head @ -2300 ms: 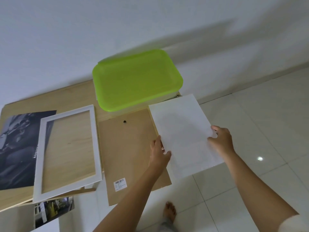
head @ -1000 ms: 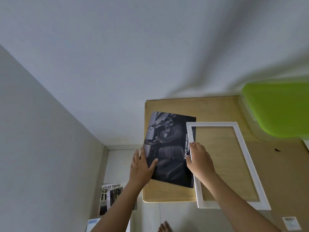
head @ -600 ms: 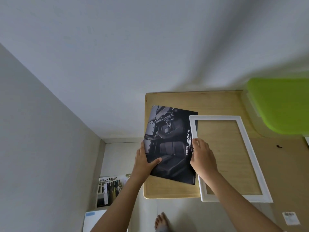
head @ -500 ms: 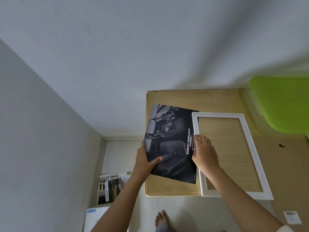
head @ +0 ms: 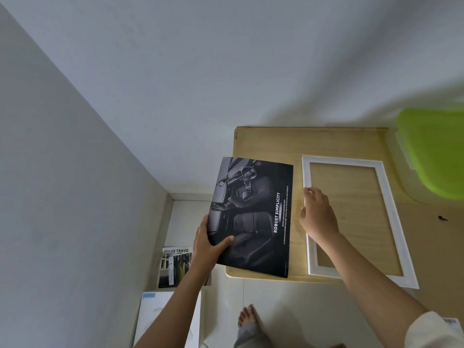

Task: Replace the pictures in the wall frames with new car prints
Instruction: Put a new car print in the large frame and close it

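One dark, glossy car-interior print (head: pixel 253 217), lettered "ROBUST SIMPLICITY" along its right side, is being held by its left edge in the person's left hand (head: pixel 208 246), the thumb pressing on the printed face and the fingers lying under the sheet. The print is hanging partly over the left end of the one light wooden board (head: pixel 266 144) and partly out past its edge, above the pale tiled floor (head: pixel 276 300).

The right hand (head: pixel 317 214) is holding nothing; its fingers are loosely spread and lying over the left rail of the one empty white rectangular picture frame (head: pixel 386 204), which is lying flat on the board with bare wood showing through its opening. The hand and the print's right edge are standing just apart.

One lime-green plastic lid (head: pixel 437 151) on a clear container is sitting at the far right of the board, partly cut off by the picture's edge. A brown backing board (head: pixel 442 242) is lying to the right of the frame.

On the floor by the grey wall, two more sheets are lying: one printed page headed "HILUX TRAVO" (head: pixel 175 267) and, nearer the camera, one white sheet with a blue mark (head: pixel 153 317). One bare foot (head: pixel 247 317) is showing on the tiles below the board.
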Demonstrator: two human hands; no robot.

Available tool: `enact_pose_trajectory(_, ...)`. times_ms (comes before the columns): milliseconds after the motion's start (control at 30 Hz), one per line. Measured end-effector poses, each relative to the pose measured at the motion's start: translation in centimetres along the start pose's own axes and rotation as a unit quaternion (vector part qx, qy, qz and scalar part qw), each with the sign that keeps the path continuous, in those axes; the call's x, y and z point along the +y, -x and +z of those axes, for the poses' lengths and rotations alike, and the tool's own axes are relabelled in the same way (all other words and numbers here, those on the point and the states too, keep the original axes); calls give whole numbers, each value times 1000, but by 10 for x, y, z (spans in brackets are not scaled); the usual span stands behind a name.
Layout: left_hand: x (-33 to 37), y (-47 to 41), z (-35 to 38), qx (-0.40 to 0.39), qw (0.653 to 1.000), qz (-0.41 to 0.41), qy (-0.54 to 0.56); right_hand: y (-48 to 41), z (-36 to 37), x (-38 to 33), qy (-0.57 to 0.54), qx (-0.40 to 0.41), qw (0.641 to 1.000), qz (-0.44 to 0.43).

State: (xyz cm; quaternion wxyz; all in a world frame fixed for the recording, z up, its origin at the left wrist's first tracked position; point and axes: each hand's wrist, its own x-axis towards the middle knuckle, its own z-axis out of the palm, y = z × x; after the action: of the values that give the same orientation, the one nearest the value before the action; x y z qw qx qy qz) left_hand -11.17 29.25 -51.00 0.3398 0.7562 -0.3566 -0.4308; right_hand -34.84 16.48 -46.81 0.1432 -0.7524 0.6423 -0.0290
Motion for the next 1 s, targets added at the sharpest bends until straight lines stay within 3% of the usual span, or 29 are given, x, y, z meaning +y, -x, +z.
enact_pose_trajectory(233,30,6,-5,93,987,30,126,1,-16,-19,-38,40,998,-27)
enact_pose_trajectory(500,86,29,9,34,959,103,260,-9,-63,-99,-267,15,954,-136)
enact_pose_trajectory(700,112,45,19,9,954,134,270,-15,-88,-110,-211,-58,965,-147)
enact_pose_trajectory(867,127,51,25,-32,945,144,292,-15,-105,-106,-189,-38,969,-156)
enact_pose_trajectory(1000,133,52,33,-109,943,146,279,-15,-122,-96,-183,-39,973,-136)
